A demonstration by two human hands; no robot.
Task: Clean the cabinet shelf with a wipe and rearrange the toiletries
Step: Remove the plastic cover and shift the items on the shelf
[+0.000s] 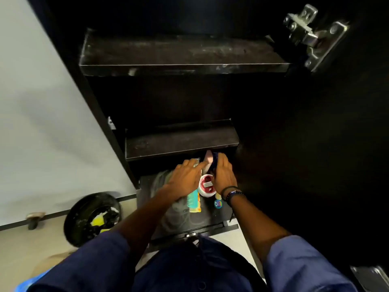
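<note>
Left hand (185,178) spread flat over comb (193,200) on bottom shelf (221,214), right hand (223,175) gripping dark item (215,160), red jar (207,186) between hands, bin (92,218) on floor at left.

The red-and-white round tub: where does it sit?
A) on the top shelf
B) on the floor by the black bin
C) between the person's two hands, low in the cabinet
C: the tub lies on the lowest shelf between the left hand and the right hand, which grips a dark item.
</note>
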